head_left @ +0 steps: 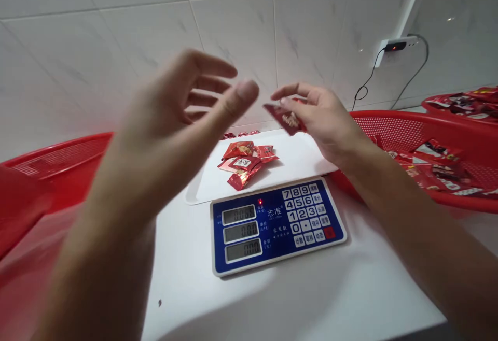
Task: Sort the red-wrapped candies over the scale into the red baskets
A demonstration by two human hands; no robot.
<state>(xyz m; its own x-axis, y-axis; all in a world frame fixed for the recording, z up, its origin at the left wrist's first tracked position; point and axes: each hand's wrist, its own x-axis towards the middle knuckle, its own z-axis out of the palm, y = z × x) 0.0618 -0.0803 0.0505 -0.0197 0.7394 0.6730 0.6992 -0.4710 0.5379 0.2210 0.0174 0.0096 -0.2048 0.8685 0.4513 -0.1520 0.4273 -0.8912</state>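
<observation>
My left hand [175, 118] is raised in front of the camera, fingers spread and empty, above the left side of the scale. My right hand [319, 115] hovers over the scale's white tray [303, 157] and pinches a small red snack packet [286, 118] between thumb and fingers. A little pile of red packets [245, 165] lies on the tray. The scale's blue panel [278, 224] with three displays and a keypad faces me.
A red mesh basket [392, 126] with several red packets stands to the right, another red tray [467, 97] behind it. A second red basket [46, 159] sits at the left. A tiled wall with a socket and cable [395, 46] closes the back.
</observation>
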